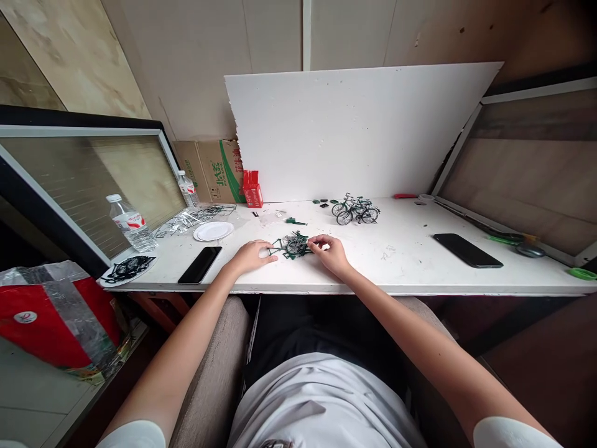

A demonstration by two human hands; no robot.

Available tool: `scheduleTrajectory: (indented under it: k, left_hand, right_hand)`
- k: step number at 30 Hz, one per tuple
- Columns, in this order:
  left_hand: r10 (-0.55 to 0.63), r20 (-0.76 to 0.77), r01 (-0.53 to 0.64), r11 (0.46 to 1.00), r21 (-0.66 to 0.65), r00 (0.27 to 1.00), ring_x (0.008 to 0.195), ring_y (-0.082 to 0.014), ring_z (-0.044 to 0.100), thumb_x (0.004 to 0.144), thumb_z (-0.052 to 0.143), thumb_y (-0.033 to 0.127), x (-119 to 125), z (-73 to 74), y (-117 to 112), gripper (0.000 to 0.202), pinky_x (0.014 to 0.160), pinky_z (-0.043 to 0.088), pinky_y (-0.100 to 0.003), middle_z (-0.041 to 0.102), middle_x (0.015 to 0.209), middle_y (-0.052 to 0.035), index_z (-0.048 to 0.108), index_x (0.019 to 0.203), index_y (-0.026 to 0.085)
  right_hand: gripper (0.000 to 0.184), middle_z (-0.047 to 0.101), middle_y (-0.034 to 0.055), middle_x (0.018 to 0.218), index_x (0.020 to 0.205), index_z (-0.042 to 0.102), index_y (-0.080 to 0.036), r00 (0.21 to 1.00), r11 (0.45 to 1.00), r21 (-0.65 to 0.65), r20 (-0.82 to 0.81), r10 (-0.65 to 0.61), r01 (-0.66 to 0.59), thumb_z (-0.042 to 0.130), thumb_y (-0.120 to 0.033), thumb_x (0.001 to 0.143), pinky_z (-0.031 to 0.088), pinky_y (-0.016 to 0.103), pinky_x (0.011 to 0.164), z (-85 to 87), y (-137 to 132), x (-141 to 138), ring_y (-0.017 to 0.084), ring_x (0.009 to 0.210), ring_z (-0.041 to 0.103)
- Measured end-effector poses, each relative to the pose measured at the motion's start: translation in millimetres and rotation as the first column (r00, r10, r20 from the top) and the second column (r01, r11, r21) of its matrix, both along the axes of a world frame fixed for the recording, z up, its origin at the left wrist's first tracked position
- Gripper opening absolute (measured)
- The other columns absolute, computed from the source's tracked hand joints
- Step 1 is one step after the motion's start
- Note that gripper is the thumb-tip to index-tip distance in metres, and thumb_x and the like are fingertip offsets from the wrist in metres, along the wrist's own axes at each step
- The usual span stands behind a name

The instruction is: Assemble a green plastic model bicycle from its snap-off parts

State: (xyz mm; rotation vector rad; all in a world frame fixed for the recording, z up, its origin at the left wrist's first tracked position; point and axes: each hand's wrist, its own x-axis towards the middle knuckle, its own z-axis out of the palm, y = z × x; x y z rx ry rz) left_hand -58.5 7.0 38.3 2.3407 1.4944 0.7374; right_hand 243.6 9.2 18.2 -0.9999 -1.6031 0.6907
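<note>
A white table (pixel 410 267) bears a green wheeled model (pixel 296 244); model bicycles (pixel 357 210); two black phones (pixel 467 250); two white plates (pixel 213 231)

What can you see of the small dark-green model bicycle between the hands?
The small dark-green model bicycle looks like plastic, with thin frame bars and a round, finely spoked wheel. It lies roughly flat at the white tabletop. The left hand is at its slender left end; the right hand has fingertips on its right end. Finer parts are too small to tell.

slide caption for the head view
Left hand and right hand hold a partly built green model bicycle; upright model bicycles stand beyond.
</note>
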Motion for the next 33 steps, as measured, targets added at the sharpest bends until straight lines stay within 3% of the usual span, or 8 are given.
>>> scheduleTrajectory:
  k: [4,8,13,16,22,25,29,33]
  left_hand:
    - [-0.005,-0.047,0.003,0.999,-0.052,0.999,0.111,-0.0340,0.072,0.089,0.072,0.053,-1.6,8.6,-2.2,0.049,0.102,0.052,-0.040,0.077,0.128,-0.0125,0.080,0.124,0.020]
    - [0.030,0.016,-0.029,0.997,-0.073,0.999,0.095,-0.0312,0.074,0.083,0.078,0.050,-10.8,14.8,-0.1,0.051,0.089,0.054,-0.036,0.080,0.113,-0.0131,0.082,0.121,0.017]
    - [0.101,0.138,-0.088,0.991,-0.098,0.985,0.073,-0.0229,0.068,0.078,0.081,0.056,-33.2,28.3,3.3,0.058,0.073,0.052,-0.032,0.080,0.092,-0.0088,0.080,0.122,0.018]
    - [0.118,0.262,-0.101,0.992,-0.077,0.958,0.069,-0.0197,0.068,0.081,0.078,0.060,-41.8,32.9,4.8,0.055,0.070,0.052,-0.031,0.080,0.098,-0.0097,0.080,0.116,0.017]
    - [0.133,0.511,0.021,0.958,-0.285,0.849,0.073,-0.0227,0.078,0.084,0.069,0.074,-33.7,33.8,5.0,0.069,0.065,0.057,-0.031,0.073,0.132,-0.0211,0.074,0.116,0.013]
    - [0.095,0.534,0.067,0.959,-0.276,0.840,0.077,-0.0245,0.080,0.082,0.071,0.076,-27.4,39.1,0.3,0.072,0.065,0.058,-0.031,0.068,0.141,-0.0223,0.073,0.118,0.014]
    - [0.090,0.512,0.058,0.962,-0.266,0.854,0.078,-0.0252,0.081,0.084,0.069,0.077,-23.3,45.7,-5.8,0.071,0.067,0.059,-0.031,0.070,0.138,-0.0220,0.074,0.116,0.013]
    - [0.096,0.488,0.055,0.957,-0.286,0.868,0.080,-0.0262,0.081,0.084,0.069,0.077,-21.5,42.6,-5.8,0.071,0.069,0.062,-0.034,0.070,0.138,-0.0222,0.073,0.115,0.013]
  right_hand:
    - [0.024,0.080,0.0078,0.105,0.097,0.080,-0.022,1.000,1.000,0.020,0.025,-0.016,0.015,0.074,-0.045,0.091,0.055,0.035,0.077,1.6,-1.5,0.5,0.023,0.090,0.069]
    - [0.021,0.080,0.0087,0.102,0.098,0.079,-0.021,0.995,0.993,0.101,0.074,-0.064,0.056,0.074,-0.040,0.091,0.056,0.036,0.078,7.5,2.4,12.2,0.024,0.090,0.071]
    - [0.011,0.081,0.0076,0.101,0.096,0.078,-0.020,0.943,0.955,0.178,0.195,-0.270,0.237,0.073,-0.028,0.089,0.057,0.038,0.083,11.3,17.8,41.4,0.025,0.091,0.073]
    - [0.009,0.081,0.0074,0.100,0.095,0.078,-0.020,0.884,0.945,0.114,0.336,-0.326,0.305,0.072,-0.023,0.088,0.055,0.037,0.081,8.4,23.1,52.0,0.025,0.091,0.073]
    - [0.011,0.080,0.0095,0.101,0.097,0.078,-0.022,0.762,0.922,0.127,0.527,-0.376,0.367,0.070,-0.025,0.091,0.050,0.034,0.075,2.3,17.5,46.4,0.031,0.113,0.064]
    - [0.011,0.080,0.0114,0.098,0.094,0.078,-0.021,0.721,0.925,0.164,0.586,-0.371,0.343,0.068,-0.023,0.091,0.047,0.036,0.077,0.6,16.0,43.1,0.035,0.116,0.059]
    - [0.014,0.079,0.0114,0.099,0.098,0.078,-0.019,0.693,0.933,0.190,0.628,-0.354,0.305,0.066,-0.020,0.091,0.046,0.039,0.086,-2.1,17.6,42.7,0.034,0.110,0.057]
    - [0.022,0.078,0.0123,0.110,0.112,0.078,-0.019,0.725,0.944,0.313,0.625,-0.289,0.106,0.063,-0.025,0.097,0.047,0.043,0.097,-0.9,12.2,37.1,0.033,0.115,0.057]
